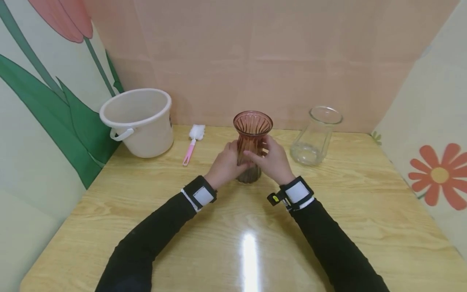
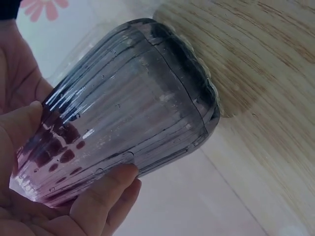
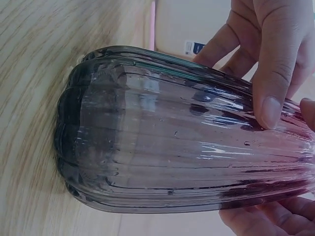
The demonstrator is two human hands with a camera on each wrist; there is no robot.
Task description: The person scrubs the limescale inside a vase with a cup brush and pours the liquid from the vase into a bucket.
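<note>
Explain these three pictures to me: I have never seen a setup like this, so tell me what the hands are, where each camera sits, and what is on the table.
No machine here: a person in black sleeves works with two bare hands, with a camera strapped to each wrist and one worn on the head.

The wide picture is the head view, looking down at a wooden table. The left hand and right hand both grip a ribbed reddish glass vase, which stands upright on the table.

The other two pictures are the wrist views, so close that the vase looks tilted and fills the frame; fingers press on its ribbed wall.

Also on the table: a white bucket at the left, a pink-handled brush lying beside it, and a clear glass vase to the right.
</note>
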